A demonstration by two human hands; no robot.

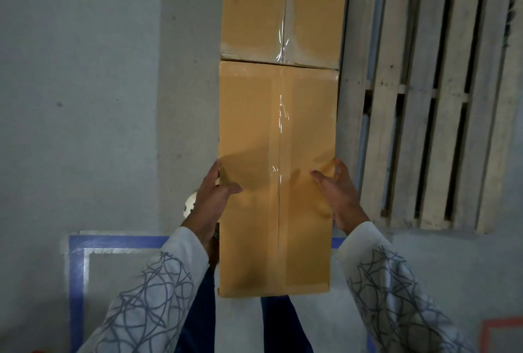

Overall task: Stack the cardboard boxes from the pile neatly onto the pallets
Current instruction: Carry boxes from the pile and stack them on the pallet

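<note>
Head view: left hand (210, 197) and right hand (338, 197) clamp the near box (276, 140) by its sides; set it square, end flush to the far box (283, 7), along the left edge of the pallet (424, 98)

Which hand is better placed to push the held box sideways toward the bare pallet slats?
Probably left: the left hand grips the held box on its side away from the pallet; the right hand sits on the pallet-facing side.
</note>
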